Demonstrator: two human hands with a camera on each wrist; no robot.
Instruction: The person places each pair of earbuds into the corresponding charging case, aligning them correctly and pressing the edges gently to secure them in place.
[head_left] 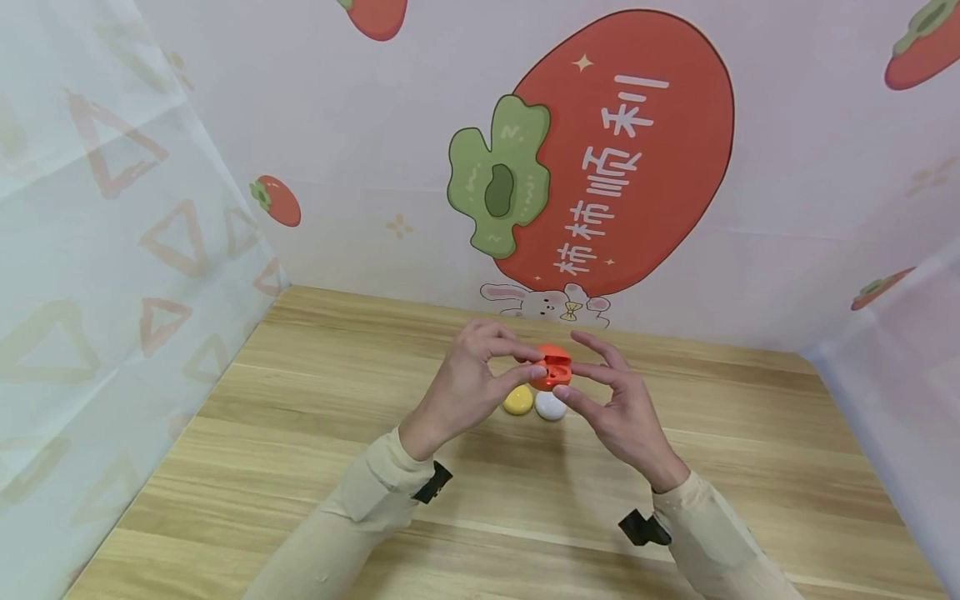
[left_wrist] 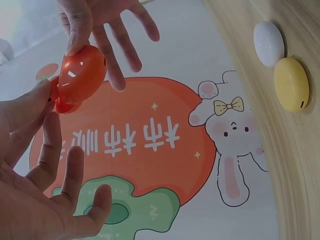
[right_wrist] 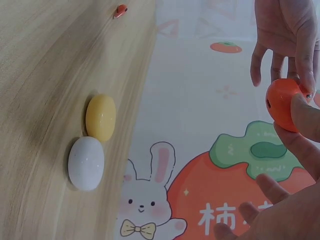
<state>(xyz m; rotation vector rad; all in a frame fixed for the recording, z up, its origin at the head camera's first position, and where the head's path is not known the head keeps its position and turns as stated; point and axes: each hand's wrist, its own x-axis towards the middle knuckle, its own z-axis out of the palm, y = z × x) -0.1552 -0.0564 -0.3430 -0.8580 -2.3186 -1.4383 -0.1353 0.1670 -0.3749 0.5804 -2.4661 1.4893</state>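
Note:
An orange earbud case [head_left: 552,379] with its lid raised is held above the table, in the middle of the head view. My right hand [head_left: 618,408] grips it between thumb and fingers. My left hand [head_left: 468,379] pinches a small orange earbud [left_wrist: 53,90] at the open side of the case; the fingertips hide most of it. Whether the earbud is seated inside I cannot tell. Another orange earbud [right_wrist: 120,10] lies on the table in the right wrist view.
Below the hands, a yellow rounded case [head_left: 517,400] and a white rounded case [head_left: 551,406] lie side by side on the wood-grain table [head_left: 300,417]. A printed cloth backdrop [head_left: 375,167] stands behind the table, with cloth sides left and right.

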